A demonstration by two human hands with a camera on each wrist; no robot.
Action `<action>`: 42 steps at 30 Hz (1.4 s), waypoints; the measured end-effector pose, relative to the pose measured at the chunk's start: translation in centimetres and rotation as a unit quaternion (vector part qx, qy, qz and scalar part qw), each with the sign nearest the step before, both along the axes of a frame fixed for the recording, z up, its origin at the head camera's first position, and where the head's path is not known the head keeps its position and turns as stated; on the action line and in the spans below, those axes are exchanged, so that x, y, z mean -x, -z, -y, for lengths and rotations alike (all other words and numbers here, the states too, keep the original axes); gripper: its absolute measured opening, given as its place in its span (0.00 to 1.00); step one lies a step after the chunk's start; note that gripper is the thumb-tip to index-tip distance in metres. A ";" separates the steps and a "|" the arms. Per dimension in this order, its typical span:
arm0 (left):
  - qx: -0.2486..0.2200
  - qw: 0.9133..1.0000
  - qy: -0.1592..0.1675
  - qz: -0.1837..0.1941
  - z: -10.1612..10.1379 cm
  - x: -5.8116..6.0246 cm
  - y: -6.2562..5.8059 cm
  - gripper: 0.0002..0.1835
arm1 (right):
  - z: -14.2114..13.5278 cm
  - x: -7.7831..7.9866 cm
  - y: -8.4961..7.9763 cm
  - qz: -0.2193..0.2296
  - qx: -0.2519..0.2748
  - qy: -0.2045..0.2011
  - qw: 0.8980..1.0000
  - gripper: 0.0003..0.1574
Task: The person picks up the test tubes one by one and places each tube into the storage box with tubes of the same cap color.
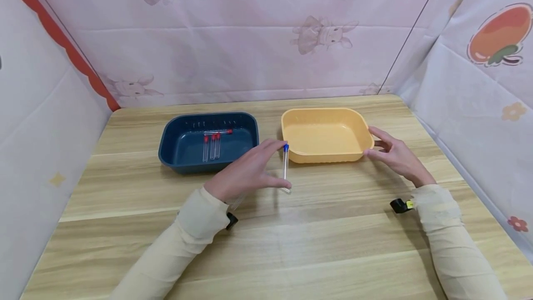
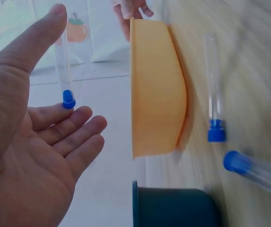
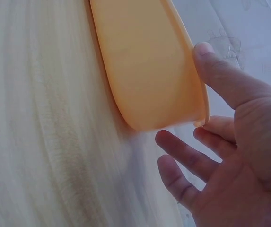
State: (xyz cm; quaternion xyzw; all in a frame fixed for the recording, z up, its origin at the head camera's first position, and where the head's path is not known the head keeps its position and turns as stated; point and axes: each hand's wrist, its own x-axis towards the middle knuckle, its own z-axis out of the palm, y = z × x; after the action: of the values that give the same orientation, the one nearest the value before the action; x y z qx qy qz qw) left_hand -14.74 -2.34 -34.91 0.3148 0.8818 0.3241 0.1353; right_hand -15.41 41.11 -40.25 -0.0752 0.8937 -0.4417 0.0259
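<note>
My left hand [image 1: 250,170] pinches a clear test tube with a blue cap [image 1: 285,165] lengthwise, index fingertip at the cap and thumb at the bottom end. The tube is held above the table, just in front of the yellow plastic bin [image 1: 325,158]; the other fingers stretch out free. At that bin's right end, my right hand [image 1: 401,156] holds the rim, thumb on the near side and fingers round the corner. Two more blue-capped test tubes [image 2: 215,90] lie on the table in the left wrist view; the left arm mostly hides them from the head camera.
A dark blue bin [image 1: 179,166] stands left of the yellow one, with several red-capped test tubes [image 1: 212,146] lying in it. The wooden table [image 1: 316,244] meets printed cloth walls [image 1: 250,68] at the back and sides.
</note>
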 end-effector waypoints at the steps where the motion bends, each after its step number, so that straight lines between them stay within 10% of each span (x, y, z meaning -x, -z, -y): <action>1: -0.003 1.000 0.001 0.000 -0.2 0.2 -0.1 0.57 | 0.0 0.0 0.0 0.000 0.002 -0.001 1.000 0.50; 12: -0.048 0.998 0.036 -0.023 -3.3 2.8 0.0 0.52 | 0.1 0.0 0.0 -0.001 0.010 0.001 1.000 0.50; 42: -0.045 0.999 -0.022 0.017 -12.6 8.3 2.0 0.50 | 0.2 0.0 0.1 -0.003 0.013 0.011 1.000 0.50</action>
State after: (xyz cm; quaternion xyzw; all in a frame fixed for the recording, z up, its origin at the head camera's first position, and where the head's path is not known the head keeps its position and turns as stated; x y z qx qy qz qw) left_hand -23.02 10.23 -36.87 0.2955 0.8705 0.3720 0.1288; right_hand -15.45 40.90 -40.30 -0.0669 0.8887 -0.4532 0.0175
